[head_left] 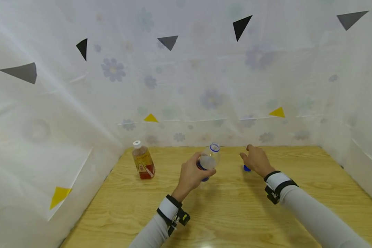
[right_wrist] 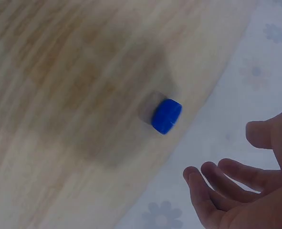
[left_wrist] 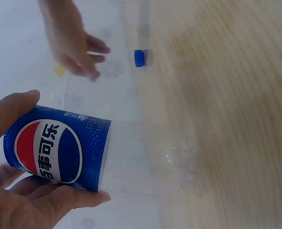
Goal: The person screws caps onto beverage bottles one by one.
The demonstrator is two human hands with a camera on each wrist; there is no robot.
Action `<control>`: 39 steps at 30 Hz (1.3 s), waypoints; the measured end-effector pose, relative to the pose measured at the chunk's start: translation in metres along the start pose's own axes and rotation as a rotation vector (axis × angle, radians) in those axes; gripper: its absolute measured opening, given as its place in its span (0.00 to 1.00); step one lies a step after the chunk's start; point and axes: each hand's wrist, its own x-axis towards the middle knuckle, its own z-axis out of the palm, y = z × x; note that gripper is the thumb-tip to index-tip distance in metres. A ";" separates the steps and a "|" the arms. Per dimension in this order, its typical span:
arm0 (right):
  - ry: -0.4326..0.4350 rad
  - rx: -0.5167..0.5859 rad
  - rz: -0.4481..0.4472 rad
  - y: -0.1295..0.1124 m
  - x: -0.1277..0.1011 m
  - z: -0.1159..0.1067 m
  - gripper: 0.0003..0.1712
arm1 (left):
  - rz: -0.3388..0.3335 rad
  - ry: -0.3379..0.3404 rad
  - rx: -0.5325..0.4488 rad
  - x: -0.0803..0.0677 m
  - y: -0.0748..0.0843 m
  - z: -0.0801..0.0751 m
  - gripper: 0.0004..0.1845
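**Open bottle in the left hand, cap loose on the table**

The left hand (head_left: 194, 174) is wrapped round the blue label of a clear plastic bottle (head_left: 208, 161), thumb on one side and fingers on the other, holding it tilted with its open neck toward 1 o'clock. The right hand (head_left: 256, 160) hovers just above the wooden table (head_left: 235, 213), fingers loosely spread and holding nothing. A small blue cap (head_left: 246, 168) lies on the table beside that hand, at about 8 o'clock from it and apart from the fingers. A tea bottle (head_left: 143, 164) with a white cap stands upright at 9 o'clock from the left hand, near the white floral curtain (head_left: 204, 86).
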 end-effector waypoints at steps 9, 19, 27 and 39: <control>-0.092 -0.023 0.022 0.016 -0.009 0.035 0.20 | 0.001 -0.010 0.015 0.001 0.001 0.000 0.35; -0.099 -0.004 0.020 0.020 -0.016 0.041 0.11 | 0.015 -0.014 0.031 0.002 -0.001 0.000 0.33; -0.109 0.001 0.003 0.027 -0.013 0.040 0.18 | 0.014 -0.020 0.035 0.002 -0.001 0.001 0.32; -0.006 -0.016 -0.035 0.019 -0.006 0.007 0.19 | 0.008 -0.039 0.043 0.005 0.002 0.000 0.32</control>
